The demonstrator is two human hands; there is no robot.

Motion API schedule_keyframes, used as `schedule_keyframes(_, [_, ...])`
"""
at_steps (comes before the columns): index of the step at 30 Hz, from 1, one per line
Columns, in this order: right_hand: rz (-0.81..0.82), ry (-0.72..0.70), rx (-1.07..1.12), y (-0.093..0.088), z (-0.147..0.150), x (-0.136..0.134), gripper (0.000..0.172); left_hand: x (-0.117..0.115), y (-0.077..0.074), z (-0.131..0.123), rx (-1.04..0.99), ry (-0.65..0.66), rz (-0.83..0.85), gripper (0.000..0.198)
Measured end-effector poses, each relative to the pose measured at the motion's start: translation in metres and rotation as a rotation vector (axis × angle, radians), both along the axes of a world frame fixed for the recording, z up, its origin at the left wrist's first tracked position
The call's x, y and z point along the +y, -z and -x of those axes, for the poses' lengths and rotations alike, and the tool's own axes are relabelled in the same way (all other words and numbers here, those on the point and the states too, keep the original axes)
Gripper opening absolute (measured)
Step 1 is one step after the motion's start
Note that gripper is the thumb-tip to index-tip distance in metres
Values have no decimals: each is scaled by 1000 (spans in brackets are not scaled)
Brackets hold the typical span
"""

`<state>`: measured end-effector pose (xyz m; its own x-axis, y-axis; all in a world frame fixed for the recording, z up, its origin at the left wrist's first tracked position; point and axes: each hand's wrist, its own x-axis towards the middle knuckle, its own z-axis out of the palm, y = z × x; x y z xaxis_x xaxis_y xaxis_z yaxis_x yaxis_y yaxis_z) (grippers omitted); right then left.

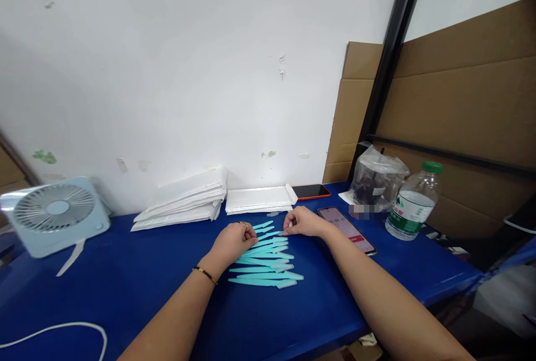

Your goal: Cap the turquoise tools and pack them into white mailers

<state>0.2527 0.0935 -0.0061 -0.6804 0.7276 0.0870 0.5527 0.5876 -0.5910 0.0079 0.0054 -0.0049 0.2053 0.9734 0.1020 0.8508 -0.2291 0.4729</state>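
Several turquoise eyebrow razors (263,282) with pale, see-through caps lie in a rough column on the blue table (318,299), their capped ends to the right. Over the upper part of the column, my left hand (237,241) pinches one razor (268,235) near its handle end. At that razor's other end, the fingertips of my right hand (304,222) are closed on the small clear cap (281,233). Whether the cap is fully on the blade is too small to tell. A few razors are partly hidden behind my left fingers.
A stack of white padded envelopes (180,199) and a flatter white pile (259,199) stand by the wall. To the right are a dark phone (312,191), a lit phone (349,230), a bagged drink (374,179) and a water bottle (412,205). A fan (58,210) stands left.
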Motion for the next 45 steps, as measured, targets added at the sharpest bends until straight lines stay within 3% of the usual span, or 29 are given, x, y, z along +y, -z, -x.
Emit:
schedule_keyframes(5, [-33,21,-26,-2,-5,1,20,2,2,4,-76,2,82,19])
schedule_keyframes(26, [-17,-70,59,7,20,-14,20,0,3,-3,-21,-22,7,14])
schedule_keyframes(32, [-348,85,71,11,26,2,22,-5,-6,-5,79,-9,-143,23])
schedule_keyframes(36, [-424,117,-74,12,23,9,21,-9,-10,-7,247,28,-201,28])
schedule_keyframes(40, [-356,126,-10,8,9,9,13,-10,-10,-10,387,48,-203,27])
schedule_keyframes(45, [-162,42,59,7,2,6,11,-7,-7,-8,390,69,-223,24])
